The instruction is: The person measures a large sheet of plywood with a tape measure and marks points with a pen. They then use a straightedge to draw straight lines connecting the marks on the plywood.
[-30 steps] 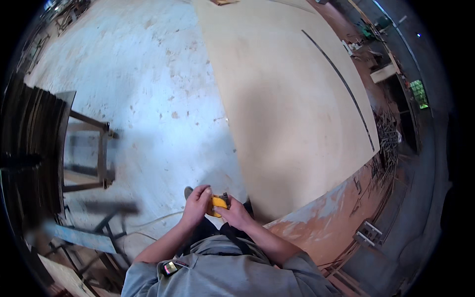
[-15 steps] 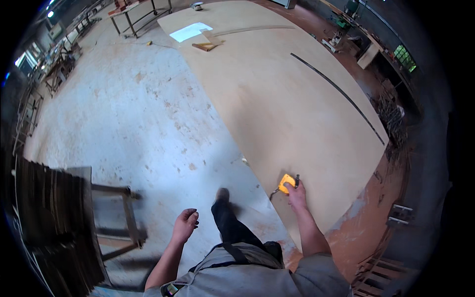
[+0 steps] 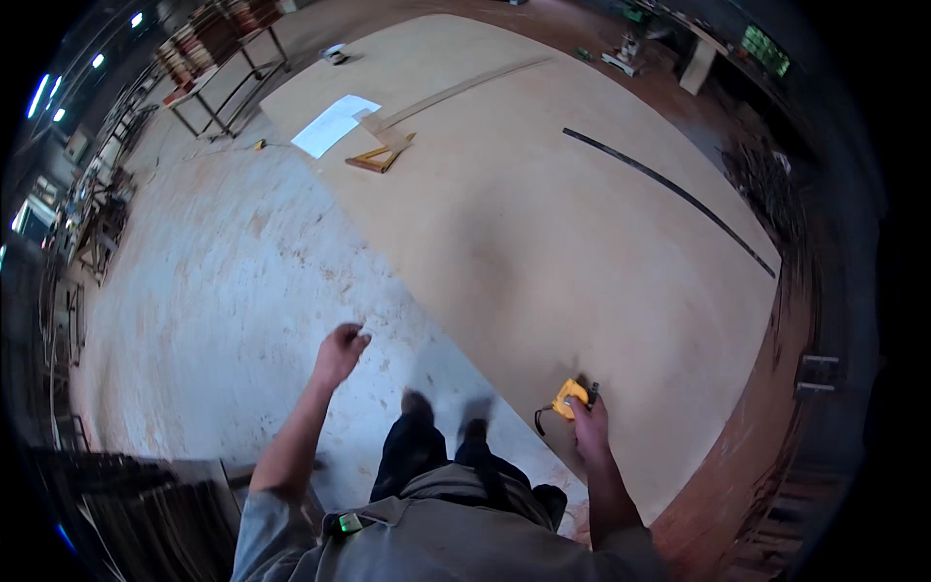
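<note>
My right hand (image 3: 590,425) grips a yellow tape measure (image 3: 568,399) above the near part of a large tan board (image 3: 601,272). A dark strap (image 3: 540,419) hangs from the tape measure's left side. My left hand (image 3: 341,355) is out over the pale floor, left of the board's edge, with its fingers curled together. Whether something small sits in those fingers cannot be made out. Farther up the board lie a white paper sheet (image 3: 336,124), a wooden triangular frame (image 3: 373,163), a long flat wooden strip (image 3: 461,92) and a long dark strip (image 3: 669,192).
Stacked dark sheets (image 3: 160,524) stand at the lower left. A metal-legged table (image 3: 215,97) carries stacked reddish pieces at the far left. A small tool (image 3: 335,55) rests on the board's far corner. Benches and piled rods (image 3: 761,184) line the right side.
I have stepped forward, and both my feet now show. My left hand has swung forward and the tape measure stays in my right hand. The stacked sheets have slipped lower in view.
</note>
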Demonstrator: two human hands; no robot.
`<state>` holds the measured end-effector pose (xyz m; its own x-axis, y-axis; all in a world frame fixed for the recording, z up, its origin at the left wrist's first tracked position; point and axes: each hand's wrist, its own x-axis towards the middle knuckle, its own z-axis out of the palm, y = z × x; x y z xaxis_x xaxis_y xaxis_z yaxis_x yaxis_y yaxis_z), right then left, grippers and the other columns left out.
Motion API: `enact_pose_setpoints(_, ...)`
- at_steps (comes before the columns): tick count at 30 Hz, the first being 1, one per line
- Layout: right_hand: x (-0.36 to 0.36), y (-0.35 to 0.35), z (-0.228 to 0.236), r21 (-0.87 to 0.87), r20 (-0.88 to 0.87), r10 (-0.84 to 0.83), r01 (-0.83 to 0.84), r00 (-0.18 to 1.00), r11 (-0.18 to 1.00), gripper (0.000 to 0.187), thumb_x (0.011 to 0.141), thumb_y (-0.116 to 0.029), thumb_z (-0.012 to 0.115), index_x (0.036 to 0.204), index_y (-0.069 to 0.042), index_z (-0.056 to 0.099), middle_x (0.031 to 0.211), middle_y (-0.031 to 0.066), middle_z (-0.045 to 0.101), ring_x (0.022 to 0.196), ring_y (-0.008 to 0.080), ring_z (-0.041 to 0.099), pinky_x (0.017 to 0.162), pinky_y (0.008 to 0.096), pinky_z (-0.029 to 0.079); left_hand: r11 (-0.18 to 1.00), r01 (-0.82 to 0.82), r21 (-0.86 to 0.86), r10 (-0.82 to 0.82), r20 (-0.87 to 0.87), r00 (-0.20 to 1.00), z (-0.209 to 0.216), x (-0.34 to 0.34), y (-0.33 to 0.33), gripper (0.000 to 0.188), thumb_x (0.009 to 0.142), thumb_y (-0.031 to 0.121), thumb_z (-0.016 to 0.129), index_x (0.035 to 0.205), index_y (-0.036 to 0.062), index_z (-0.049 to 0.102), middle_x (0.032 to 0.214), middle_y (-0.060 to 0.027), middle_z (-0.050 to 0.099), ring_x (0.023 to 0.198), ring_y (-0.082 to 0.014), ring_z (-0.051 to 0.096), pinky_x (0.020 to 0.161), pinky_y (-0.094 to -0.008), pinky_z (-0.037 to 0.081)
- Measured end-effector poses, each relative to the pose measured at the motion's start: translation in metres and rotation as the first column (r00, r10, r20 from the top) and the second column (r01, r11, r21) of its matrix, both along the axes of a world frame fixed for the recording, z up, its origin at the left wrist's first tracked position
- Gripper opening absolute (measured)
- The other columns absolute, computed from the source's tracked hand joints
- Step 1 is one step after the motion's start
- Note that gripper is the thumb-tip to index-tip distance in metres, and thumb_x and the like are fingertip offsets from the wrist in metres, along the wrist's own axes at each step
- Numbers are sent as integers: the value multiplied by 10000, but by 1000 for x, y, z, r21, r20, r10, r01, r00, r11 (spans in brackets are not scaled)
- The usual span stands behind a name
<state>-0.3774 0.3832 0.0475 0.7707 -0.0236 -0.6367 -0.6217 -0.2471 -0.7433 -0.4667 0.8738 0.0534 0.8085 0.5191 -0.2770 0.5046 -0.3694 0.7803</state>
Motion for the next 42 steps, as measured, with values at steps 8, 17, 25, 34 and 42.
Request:
enact_pose_setpoints(8,-3,24,13,-2,59,-377,378,924,926,456,951,-270,670,1291,7,545,909,68,642,530,103,508,416,249,412,626,710,322,-768,98,633,-48,342,231,332,1049,177,516,1341,20,528,1261,-86,591,1150,-186,579,953,-341,513)
enact_pose_setpoints(17,-17,65,33,-232,-127,-661,626,739,744,557,920,-330,710,1315,17,527,937,127,671,677,148,648,399,273,436,485,581,654,-409,-418,811,-138,613,387,530,959,425,626,1384,111,585,1215,-183,698,1087,-358,681,919,-464,535)
enact_pose_setpoints(25,18,106,75,-355,-130,-747,672,652,649,513,939,-344,692,1281,7,539,899,110,663,661,133,619,435,258,448,285,666,689,-329,-582,743,-139,698,326,698,989,602,444,1327,9,588,1241,-269,646,1109,-472,627,924,-548,506)
enact_pose_setpoints(34,14,96,51,-328,-68,-777,721,626,610,434,946,-318,700,1200,7,565,886,106,658,666,118,595,470,243,431,619,398,676,-637,136,759,-138,745,372,381,882,181,754,591,-22,618,482,-145,551,448,-255,500,415,-430,385)
enact_pose_setpoints(42,12,81,40,-284,-69,-760,718,646,636,430,952,-333,681,1209,-9,565,875,103,660,621,107,583,393,247,387,870,409,-276,-443,-71,894,-35,687,300,723,937,469,637,1391,-72,482,1287,-196,595,1154,-281,594,1001,-380,465)
